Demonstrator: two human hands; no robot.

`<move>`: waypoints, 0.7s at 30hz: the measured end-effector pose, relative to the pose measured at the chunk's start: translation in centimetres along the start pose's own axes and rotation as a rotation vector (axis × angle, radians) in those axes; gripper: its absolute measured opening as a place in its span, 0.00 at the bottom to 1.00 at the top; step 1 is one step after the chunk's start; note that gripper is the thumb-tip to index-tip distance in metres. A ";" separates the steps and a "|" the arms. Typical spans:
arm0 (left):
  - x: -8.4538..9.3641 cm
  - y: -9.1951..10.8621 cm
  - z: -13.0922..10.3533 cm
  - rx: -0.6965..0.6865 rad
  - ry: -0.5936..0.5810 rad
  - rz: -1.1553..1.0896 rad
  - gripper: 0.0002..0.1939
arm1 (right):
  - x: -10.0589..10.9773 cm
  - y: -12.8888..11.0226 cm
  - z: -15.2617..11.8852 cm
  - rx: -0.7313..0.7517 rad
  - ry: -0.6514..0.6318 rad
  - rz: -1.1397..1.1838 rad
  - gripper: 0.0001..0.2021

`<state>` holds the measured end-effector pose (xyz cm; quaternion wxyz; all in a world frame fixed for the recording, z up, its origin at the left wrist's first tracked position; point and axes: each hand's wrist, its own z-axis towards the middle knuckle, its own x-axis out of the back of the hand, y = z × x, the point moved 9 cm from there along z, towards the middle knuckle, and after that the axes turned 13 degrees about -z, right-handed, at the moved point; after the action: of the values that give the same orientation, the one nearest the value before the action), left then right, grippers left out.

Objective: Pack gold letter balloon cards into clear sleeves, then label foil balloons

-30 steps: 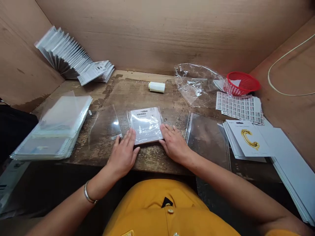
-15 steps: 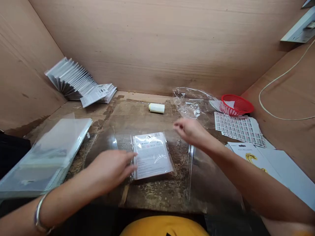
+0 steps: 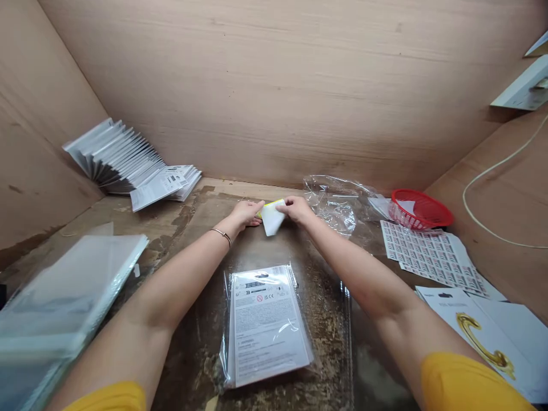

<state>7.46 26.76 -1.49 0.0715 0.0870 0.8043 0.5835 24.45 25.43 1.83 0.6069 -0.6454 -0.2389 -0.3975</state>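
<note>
Toward the back of the table, both my hands are on a small white roll with a yellow edge point(image 3: 272, 217), and a white flap of it hangs down. My left hand point(image 3: 247, 214) grips its left, yellow end. With thumb and fingers closed, my right hand point(image 3: 298, 209) pinches the upper right corner of the white sheet. Nearer to me, between my forearms, lies a clear plastic packet point(image 3: 269, 325) holding printed white cards, its text side up.
Fanned white packets point(image 3: 124, 154) lean at the back left; clear plastic sleeves point(image 3: 81, 285) are piled at left. On the right are crumpled clear plastic point(image 3: 329, 208), a red basket point(image 3: 422, 210), sticker sheets point(image 3: 428, 257) and foil balloon cards point(image 3: 479, 331). A cable point(image 3: 483, 182) hangs along the right wall.
Both hands have moved forward and inward from around the packet to the white roll. The roll, lying on the table before, is now held, with a flap drawn out. The view has tilted up.
</note>
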 end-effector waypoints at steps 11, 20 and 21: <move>0.9 2.1 -0.9 -0.512 0.069 0.138 0.11 | 0.8 1.4 -1.9 0.065 0.063 0.065 0.09; -0.2 1.0 -0.9 -0.605 0.031 0.290 0.25 | 1.4 -0.6 -1.9 0.080 0.175 -0.266 0.22; -0.1 1.0 -0.8 -0.598 0.035 0.304 0.24 | 1.4 -1.4 -2.1 0.148 0.163 -0.301 0.21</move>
<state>7.44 26.26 -0.30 -0.0077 0.1710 0.5766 0.7989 23.67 23.35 3.65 0.6038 -0.5218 -0.3112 -0.5161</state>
